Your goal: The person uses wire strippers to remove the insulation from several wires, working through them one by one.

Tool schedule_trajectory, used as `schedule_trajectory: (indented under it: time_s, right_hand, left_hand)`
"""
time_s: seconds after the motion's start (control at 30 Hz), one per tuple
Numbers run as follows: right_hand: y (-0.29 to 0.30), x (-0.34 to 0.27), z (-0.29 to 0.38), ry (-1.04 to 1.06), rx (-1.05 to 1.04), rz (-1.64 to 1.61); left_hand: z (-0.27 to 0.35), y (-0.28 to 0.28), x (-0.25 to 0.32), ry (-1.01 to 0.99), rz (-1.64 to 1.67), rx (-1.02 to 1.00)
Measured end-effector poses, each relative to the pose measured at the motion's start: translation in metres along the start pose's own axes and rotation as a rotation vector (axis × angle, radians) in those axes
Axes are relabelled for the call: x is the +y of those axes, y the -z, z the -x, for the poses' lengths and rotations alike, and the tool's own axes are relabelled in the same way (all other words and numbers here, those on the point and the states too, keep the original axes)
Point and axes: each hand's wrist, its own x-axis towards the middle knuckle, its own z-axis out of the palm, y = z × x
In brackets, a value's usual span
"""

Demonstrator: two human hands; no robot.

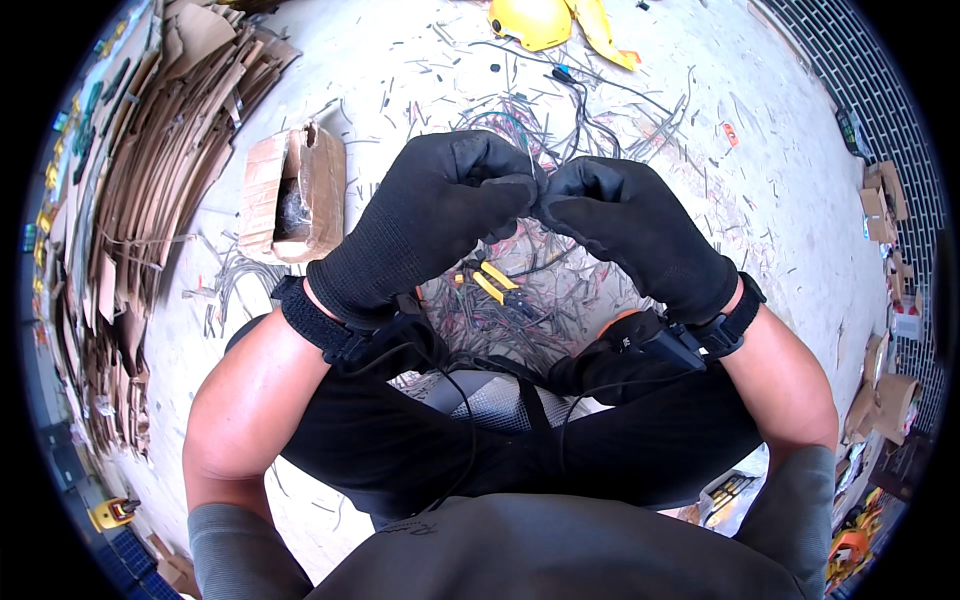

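My left hand (457, 195), in a black work glove, has its fingertips pinched together near the middle of the view. From the right, my right hand (622, 225), gloved alike, meets it fingertip to fingertip. A thin pale strand (534, 169) rises from between the fingers; whatever else they grip is hidden. Below the hands, yellow-handled pliers (495, 281) lie on a heap of dark and reddish cable scraps (517, 315). Dark cables (581, 112) with a black connector (562, 73) lie on the floor beyond.
An open cardboard box (326, 195) stands at the left, beside a tall stack of flattened cardboard (180, 135). A yellow helmet (532, 22) lies at the top. Cut wire bits litter the concrete floor (787, 187). Small cartons (877, 202) line the right side.
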Motion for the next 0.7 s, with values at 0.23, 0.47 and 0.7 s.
schedule_trajectory:
  time_s: [0.23, 0.47, 0.7]
  right_hand:
    - [-0.0015, -0.0009, 0.0010, 0.019, 0.019, -0.056]
    - [-0.0016, -0.0011, 0.0008, 0.033, 0.028, -0.037]
    - [-0.0009, 0.0000, 0.0010, 0.045, 0.033, -0.081]
  left_hand:
    - [0.0000, -0.0012, -0.0024, -0.019, 0.030, 0.011]
    - [0.0005, -0.0017, 0.0027, 0.014, -0.048, 0.040]
    - [0.0005, 0.0006, -0.0015, -0.018, -0.034, 0.025]
